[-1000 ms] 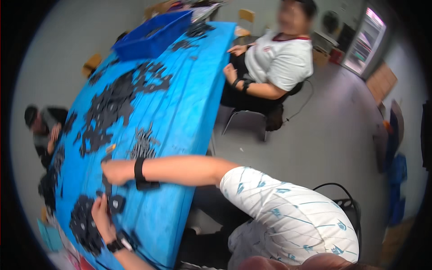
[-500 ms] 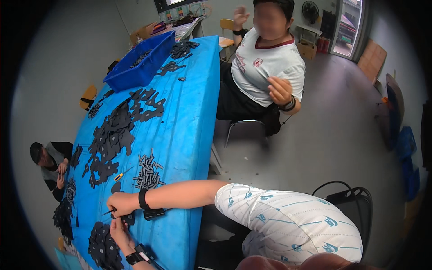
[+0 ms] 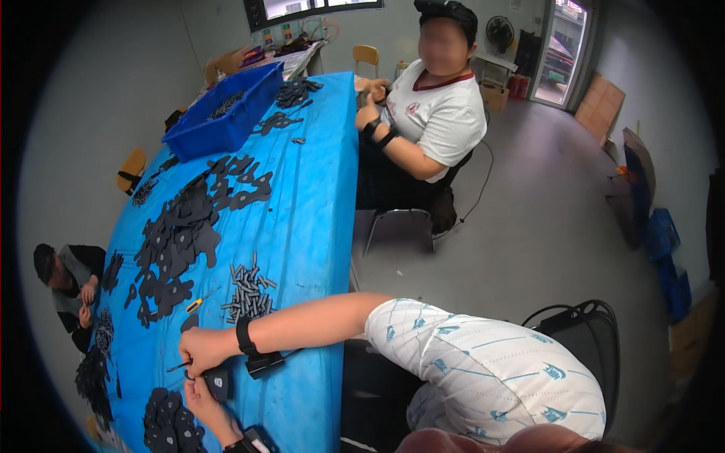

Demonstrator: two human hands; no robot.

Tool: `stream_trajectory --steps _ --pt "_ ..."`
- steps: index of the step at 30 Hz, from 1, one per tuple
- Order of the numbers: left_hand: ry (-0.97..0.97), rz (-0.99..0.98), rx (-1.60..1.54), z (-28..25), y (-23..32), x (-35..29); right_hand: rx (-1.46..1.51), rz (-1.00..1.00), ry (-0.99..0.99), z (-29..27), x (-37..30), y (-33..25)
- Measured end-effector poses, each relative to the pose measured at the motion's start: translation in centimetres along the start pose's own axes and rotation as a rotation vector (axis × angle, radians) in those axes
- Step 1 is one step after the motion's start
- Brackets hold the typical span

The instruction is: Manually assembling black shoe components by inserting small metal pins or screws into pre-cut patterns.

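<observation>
My right hand [image 3: 204, 349] is closed over the table, with a thin dark rod [image 3: 178, 367] sticking out past its fingers. What the rod belongs to is hidden in the fist. Just below it, my left hand [image 3: 207, 404] is closed, its fingertips pinching the edge of a dark flat piece [image 3: 220, 383] with a small pale mark. The two hands nearly touch. Another dark flat piece [image 3: 190, 322] lies just beyond my right hand. Close to my left hand is a pile of similar dark pieces [image 3: 170, 423].
Short grey pins [image 3: 249, 294] and a yellow-handled screwdriver [image 3: 198, 303] lie on the blue-covered table [image 3: 302, 249]. Farther off are a large heap of dark pieces [image 3: 177, 234] and a blue bin [image 3: 204, 140]. Co-workers sit at the far right [image 3: 438, 106] and left [image 3: 72, 283].
The view has shifted slightly. My hands stay close together at the same spot, still gripping. The co-worker at the far right has brought both raised hands together at the table edge.
</observation>
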State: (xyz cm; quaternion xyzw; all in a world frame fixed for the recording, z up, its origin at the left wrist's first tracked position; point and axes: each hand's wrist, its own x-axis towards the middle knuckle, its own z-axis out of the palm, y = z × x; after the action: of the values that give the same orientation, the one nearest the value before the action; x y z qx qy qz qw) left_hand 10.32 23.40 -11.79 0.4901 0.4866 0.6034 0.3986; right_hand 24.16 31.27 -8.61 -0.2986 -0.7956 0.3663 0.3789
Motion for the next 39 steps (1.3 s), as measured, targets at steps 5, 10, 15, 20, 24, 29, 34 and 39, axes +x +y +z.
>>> stream_trajectory --steps 5,10,15,20,24,29,34,39 --pt "-0.202 -0.2 0.175 -1.5 1.4 -0.1 -0.105 0.056 -0.27 -0.6 1.5 0.5" --pt "-0.11 -0.215 0.205 -0.5 0.4 -1.2 -0.075 0.055 -0.325 -0.5 0.4 1.5" --pt "-0.109 -0.076 0.286 0.2 -0.6 -1.6 -0.055 -0.086 -0.284 -0.2 -0.2 3.5" --pt "-0.147 0.022 0.495 0.3 0.4 -2.0 -0.146 -0.157 -0.307 -0.1 -0.6 3.5" --pt "-0.15 0.047 0.602 0.3 1.5 -2.5 -0.117 -0.256 -0.255 0.6 -1.1 3.3" --pt "-0.094 -0.042 0.424 -2.2 -2.8 -0.9 -0.017 -0.197 -0.221 1.5 -1.1 3.2" --pt "-0.092 0.07 0.583 -0.1 0.7 -2.4 0.09 -0.157 -0.196 1.8 -0.9 4.4" --pt "-0.038 -0.064 0.423 0.0 1.2 -2.6 0.042 -0.237 -0.067 2.1 -0.8 4.7"
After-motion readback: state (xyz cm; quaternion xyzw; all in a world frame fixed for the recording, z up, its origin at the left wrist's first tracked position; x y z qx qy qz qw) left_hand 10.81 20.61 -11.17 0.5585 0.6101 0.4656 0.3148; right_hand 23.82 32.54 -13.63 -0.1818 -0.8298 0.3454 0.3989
